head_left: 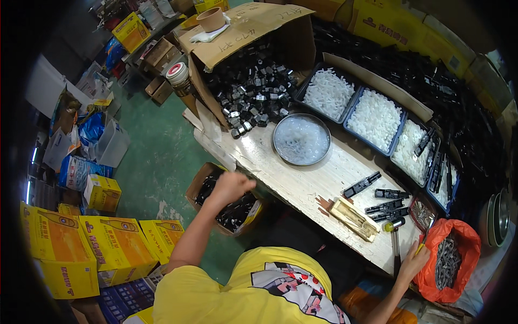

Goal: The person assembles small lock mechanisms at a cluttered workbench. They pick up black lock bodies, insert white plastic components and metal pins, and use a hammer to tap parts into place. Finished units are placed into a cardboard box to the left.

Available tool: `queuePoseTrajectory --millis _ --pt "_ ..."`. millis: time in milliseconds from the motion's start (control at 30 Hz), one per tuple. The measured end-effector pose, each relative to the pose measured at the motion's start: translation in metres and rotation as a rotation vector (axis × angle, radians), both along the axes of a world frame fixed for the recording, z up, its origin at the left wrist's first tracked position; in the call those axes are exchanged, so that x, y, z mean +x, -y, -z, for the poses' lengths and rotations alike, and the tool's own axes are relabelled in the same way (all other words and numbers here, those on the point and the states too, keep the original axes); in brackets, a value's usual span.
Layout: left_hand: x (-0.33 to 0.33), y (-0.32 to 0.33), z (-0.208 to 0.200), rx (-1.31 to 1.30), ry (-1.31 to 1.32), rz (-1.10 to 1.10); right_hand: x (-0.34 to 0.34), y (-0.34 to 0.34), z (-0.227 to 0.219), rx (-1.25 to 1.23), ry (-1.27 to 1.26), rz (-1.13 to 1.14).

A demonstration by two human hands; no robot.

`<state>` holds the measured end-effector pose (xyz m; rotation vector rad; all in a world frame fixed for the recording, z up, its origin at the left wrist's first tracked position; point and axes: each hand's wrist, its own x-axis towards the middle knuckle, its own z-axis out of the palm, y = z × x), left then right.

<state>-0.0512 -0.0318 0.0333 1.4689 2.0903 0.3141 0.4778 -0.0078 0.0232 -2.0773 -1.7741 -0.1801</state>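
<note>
Pinched the slim yellow-handled tool between thumb and fingers of the right hand, at the lower right of the frame, just beside the red plastic bag of slim grey parts. Could well have snagged the thin bag wall with a careless turn of the tool, spilling grey parts. Had, just to the left, the yellow-headed hammer, handle toward the worktop's near edge; might have knocked it down with a sideways brush of the forearm. Had, farther left, the wooden jig block and black plastic assemblies; risked losing one through a sleeve's drag. Held the left hand above the cardboard carton, left of centre, fingers curled; could not tell, so small in view, whether pressed together or pinching a part. Had the metal bowl and blue trays toward upper centre and right; could have mixed contents by tipping a rim.
</note>
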Motion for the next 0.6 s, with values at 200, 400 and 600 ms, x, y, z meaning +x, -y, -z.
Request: queuePoseTrajectory --millis 200,400,600 --pt "-0.036 -0.064 0.016 0.528 -0.376 -0.254 0.017 -0.005 0.021 -0.031 0.161 0.084" --pt "-0.026 -0.085 0.034 0.495 -0.436 -0.344 -0.002 -0.009 0.006 -0.061 0.278 0.181" --pt "-0.006 -0.101 0.035 0.5 -0.536 -0.494 -0.029 -0.035 -0.007 0.037 0.185 0.017"
